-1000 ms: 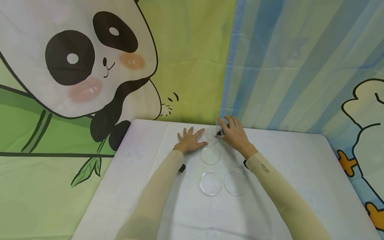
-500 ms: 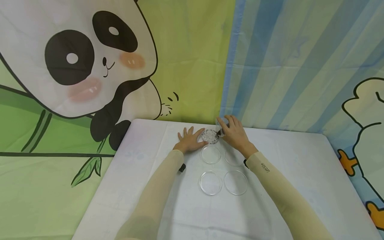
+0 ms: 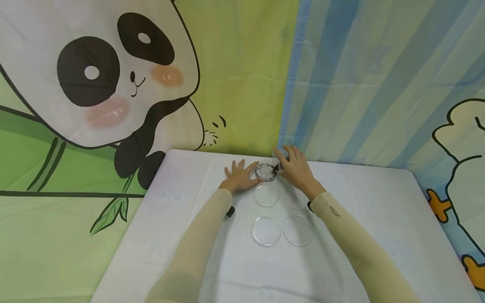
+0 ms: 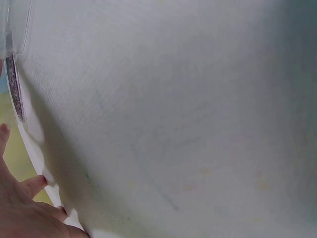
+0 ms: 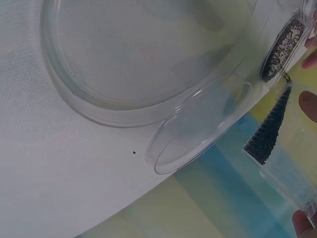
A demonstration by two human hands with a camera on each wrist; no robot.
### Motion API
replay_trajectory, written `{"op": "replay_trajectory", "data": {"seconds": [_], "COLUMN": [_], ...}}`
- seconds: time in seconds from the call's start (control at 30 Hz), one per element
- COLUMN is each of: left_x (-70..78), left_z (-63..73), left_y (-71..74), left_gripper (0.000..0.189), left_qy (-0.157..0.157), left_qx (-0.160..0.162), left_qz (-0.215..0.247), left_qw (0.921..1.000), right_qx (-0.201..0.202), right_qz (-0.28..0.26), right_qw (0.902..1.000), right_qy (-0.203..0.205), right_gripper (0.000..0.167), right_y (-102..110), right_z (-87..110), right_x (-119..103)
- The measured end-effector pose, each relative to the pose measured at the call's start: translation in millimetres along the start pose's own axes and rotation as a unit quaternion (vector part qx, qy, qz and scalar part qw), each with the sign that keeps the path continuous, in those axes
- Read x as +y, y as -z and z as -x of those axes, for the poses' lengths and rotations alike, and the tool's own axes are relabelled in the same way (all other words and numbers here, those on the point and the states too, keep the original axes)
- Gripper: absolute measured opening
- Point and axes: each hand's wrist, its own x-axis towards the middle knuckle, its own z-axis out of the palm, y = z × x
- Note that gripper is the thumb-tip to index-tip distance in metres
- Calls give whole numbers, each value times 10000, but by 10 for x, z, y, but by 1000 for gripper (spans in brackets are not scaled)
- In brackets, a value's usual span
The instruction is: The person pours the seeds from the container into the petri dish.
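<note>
Conceivably, dark granules (image 5: 270, 131) could spill past the speckled dish (image 3: 267, 180) onto the surface (image 3: 231, 269) if the right hand (image 3: 296, 169), gripping the clear container (image 5: 297, 144) tilted at the dish's right, overtips, or the left hand (image 3: 240, 177), fingers spread at the dish's left, jogs it.

text: small dark wordmark (image 3: 335, 212), one short slanted line | on: pale right sleeve (image 3: 358, 246), just behind the cuff (image 3: 318, 199), running lengthwise | read: too small and blurred in head view, letters not certain | left wrist view: nothing legible | right wrist view: nothing legible | numbers, signs: none readable
</note>
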Motion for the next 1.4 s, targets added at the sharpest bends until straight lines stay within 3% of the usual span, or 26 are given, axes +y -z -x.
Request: {"op": "replay_trajectory", "data": {"seconds": [1.4], "left_x": [7], "left_z": [21], "left_y": [4], "left_gripper": [82], "left_qy": [1], "left_qx": [48], "left_qz": [30], "left_qw": [10000], "right_qx": [-30], "right_qz": [-68], "right_qw": [9999], "right_qy": [-67], "right_gripper": [98], "right_y": [31], "right_z": [-39], "right_x": [-38]}}
